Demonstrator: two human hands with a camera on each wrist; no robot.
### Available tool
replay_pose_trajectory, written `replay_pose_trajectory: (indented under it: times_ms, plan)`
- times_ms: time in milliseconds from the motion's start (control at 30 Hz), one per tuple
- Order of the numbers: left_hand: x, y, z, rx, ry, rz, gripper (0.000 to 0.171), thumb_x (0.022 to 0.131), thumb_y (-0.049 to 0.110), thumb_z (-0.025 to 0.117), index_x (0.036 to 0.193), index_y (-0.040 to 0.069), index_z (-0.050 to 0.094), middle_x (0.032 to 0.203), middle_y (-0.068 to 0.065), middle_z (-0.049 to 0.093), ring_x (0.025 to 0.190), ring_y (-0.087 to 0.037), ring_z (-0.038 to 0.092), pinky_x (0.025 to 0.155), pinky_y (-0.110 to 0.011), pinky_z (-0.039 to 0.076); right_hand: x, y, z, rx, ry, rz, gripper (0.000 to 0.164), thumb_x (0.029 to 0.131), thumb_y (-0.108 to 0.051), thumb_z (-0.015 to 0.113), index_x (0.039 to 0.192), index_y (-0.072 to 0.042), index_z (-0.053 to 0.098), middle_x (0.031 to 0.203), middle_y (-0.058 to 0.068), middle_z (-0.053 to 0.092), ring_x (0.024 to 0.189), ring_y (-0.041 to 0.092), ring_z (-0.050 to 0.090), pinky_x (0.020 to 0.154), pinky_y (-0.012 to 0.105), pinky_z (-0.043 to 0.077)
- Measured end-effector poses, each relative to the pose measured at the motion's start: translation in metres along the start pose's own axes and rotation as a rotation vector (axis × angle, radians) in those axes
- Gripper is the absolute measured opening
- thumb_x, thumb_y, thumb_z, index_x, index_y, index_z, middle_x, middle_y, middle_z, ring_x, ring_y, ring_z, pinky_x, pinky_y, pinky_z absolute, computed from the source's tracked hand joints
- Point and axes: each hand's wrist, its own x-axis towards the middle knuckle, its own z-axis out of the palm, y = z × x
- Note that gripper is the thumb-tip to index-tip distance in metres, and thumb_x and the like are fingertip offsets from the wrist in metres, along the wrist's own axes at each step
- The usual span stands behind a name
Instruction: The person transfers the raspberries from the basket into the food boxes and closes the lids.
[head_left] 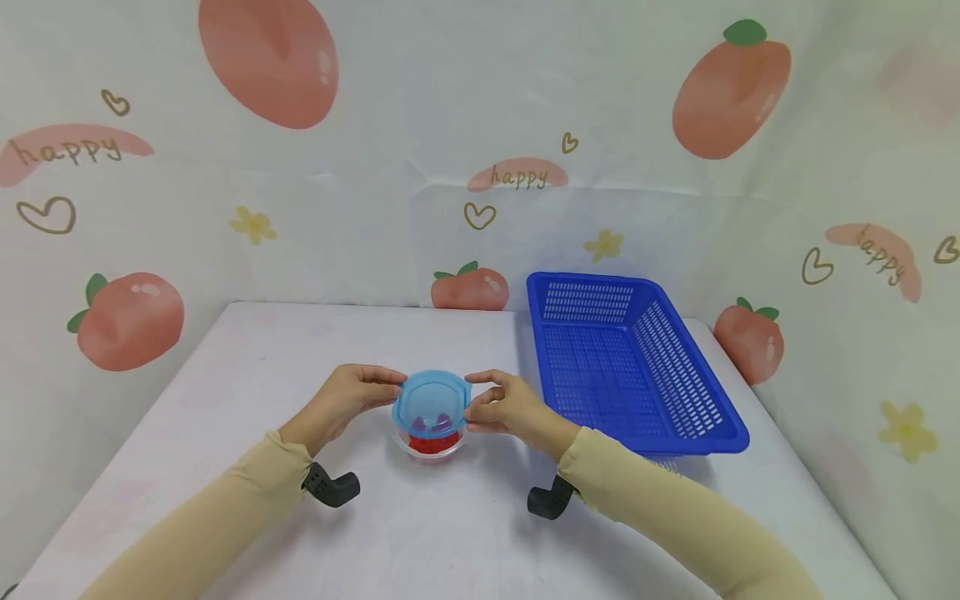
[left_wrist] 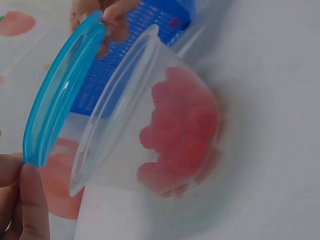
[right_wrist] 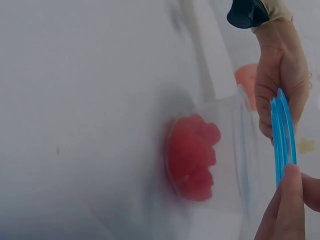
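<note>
A translucent blue lid (head_left: 431, 403) is held level above a clear round bowl (left_wrist: 125, 170). My left hand (head_left: 343, 402) pinches the lid's left edge between thumb and fingers. The opposite edge is pinched by my right hand (head_left: 517, 408). In both wrist views a gap shows between the lid and the bowl's rim. Red raspberries (left_wrist: 182, 132) lie in the bottom of the bowl, which stands on the table. From the head view the lid covers most of the bowl, leaving its front part and some red fruit (head_left: 433, 442) visible.
A blue perforated plastic basket (head_left: 551, 367) stands at the right of the white table (head_left: 300, 342), close to the right hand and forearm. Behind the table hangs a white backdrop (head_left: 375, 233) printed with fruit and the word happy. Black wrist cameras (head_left: 551, 497) sit under both wrists.
</note>
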Motion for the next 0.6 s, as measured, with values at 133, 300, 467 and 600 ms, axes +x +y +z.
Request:
replay_pose_trajectory:
  times_ms: [133, 300, 467, 600]
  plan:
    - [-0.0008, -0.0015, 0.0032, 0.028, 0.022, -0.018, 0.032, 0.091, 0.010, 0.066, 0.118, -0.006, 0.064, 0.119, -0.015, 0.067, 0.106, -0.020, 0.066, 0.095, -0.036, 0.052, -0.0024, 0.0049, 0.0033, -0.009, 0.006, 0.003, 0.059, 0.083, 0.008, 0.067, 0.137, -0.003, 0.046, 0.090, 0.010, 0.057, 0.076, 0.017, 0.067, 0.077, 0.036, 0.059]
    - [-0.0017, -0.0028, 0.0044, 0.028, 0.030, -0.024, 0.031, 0.090, 0.009, 0.067, 0.117, -0.006, 0.065, 0.117, -0.015, 0.068, 0.103, -0.018, 0.067, 0.094, -0.035, 0.053, -0.0044, 0.0070, 0.0070, -0.026, 0.028, 0.008, 0.059, 0.083, 0.008, 0.068, 0.136, -0.003, 0.047, 0.090, 0.010, 0.055, 0.073, 0.017, 0.066, 0.083, 0.043, 0.056]
    - [-0.0001, -0.0067, 0.0049, 0.033, 0.034, -0.029, 0.031, 0.088, 0.008, 0.068, 0.115, -0.007, 0.066, 0.113, -0.014, 0.069, 0.100, -0.016, 0.067, 0.092, -0.034, 0.054, -0.0049, 0.0090, 0.0084, -0.022, 0.033, 0.007, 0.059, 0.082, 0.011, 0.067, 0.136, -0.002, 0.047, 0.090, 0.011, 0.054, 0.071, 0.017, 0.065, 0.082, 0.043, 0.057]
    - [0.0003, -0.0088, 0.0055, 0.044, 0.031, -0.022, 0.030, 0.088, 0.008, 0.068, 0.115, -0.007, 0.065, 0.111, -0.012, 0.070, 0.098, -0.015, 0.067, 0.092, -0.034, 0.054, -0.0048, 0.0107, 0.0088, -0.030, 0.037, 0.008, 0.060, 0.081, 0.012, 0.067, 0.136, -0.001, 0.046, 0.090, 0.011, 0.053, 0.070, 0.017, 0.063, 0.077, 0.038, 0.059]
